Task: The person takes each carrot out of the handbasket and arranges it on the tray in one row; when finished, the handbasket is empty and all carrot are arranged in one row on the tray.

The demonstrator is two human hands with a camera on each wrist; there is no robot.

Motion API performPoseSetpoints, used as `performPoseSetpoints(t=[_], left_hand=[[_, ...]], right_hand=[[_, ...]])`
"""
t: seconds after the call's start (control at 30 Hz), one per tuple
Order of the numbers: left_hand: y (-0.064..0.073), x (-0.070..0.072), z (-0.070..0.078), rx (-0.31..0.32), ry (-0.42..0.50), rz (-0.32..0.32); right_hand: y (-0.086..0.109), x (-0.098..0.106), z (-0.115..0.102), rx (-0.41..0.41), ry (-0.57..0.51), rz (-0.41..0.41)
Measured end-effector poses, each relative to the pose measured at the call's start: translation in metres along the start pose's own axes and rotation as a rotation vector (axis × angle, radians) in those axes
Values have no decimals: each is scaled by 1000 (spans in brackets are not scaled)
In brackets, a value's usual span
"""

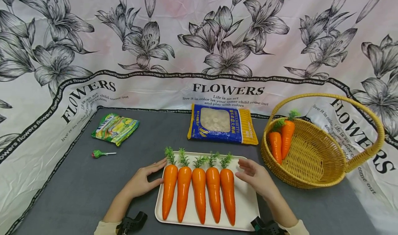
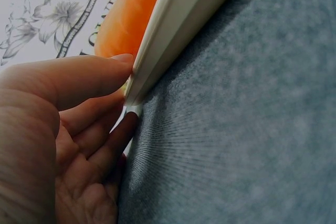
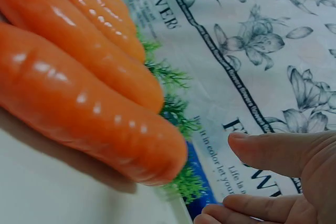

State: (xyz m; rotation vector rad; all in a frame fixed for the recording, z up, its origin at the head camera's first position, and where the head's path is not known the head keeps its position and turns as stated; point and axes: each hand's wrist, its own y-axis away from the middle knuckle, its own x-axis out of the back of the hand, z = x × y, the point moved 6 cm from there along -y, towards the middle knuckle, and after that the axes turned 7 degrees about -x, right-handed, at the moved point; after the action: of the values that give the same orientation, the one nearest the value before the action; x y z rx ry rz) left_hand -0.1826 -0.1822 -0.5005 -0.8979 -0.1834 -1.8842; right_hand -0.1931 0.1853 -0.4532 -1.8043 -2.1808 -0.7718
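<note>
Tray, cream-coloured, lies on the grey table directly in front of the person. Five carrots lie on it side by side, touching, green tops toward the far edge.

Left hand rests on the table at the tray's left edge; the left wrist view shows the thumb on the rim and the other fingers tucked at the rim's underside, so the hand pinches the tray edge.

Right hand is over the tray's right part, just beside the rightmost carrot; fingers relaxed, slightly apart, holding nothing. Contact with the tray: cannot tell.

Basket, wicker with a handle, stands right of the tray with two carrots leaning inside. A blue packet lies behind the tray; a green packet and a lollipop lie at far left.
</note>
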Motion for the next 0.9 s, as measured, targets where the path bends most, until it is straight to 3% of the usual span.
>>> performPoseSetpoints(t=[0.4, 0.63, 0.9], left_hand=[[4, 3, 0, 19, -1, -5], [2, 3, 2, 15, 7, -6], [1, 2, 2, 18, 3, -17]], right_hand=[[10, 30, -12, 75, -73, 83], [20, 59, -17, 168, -143, 156], [28, 100, -11, 202, -188, 270]])
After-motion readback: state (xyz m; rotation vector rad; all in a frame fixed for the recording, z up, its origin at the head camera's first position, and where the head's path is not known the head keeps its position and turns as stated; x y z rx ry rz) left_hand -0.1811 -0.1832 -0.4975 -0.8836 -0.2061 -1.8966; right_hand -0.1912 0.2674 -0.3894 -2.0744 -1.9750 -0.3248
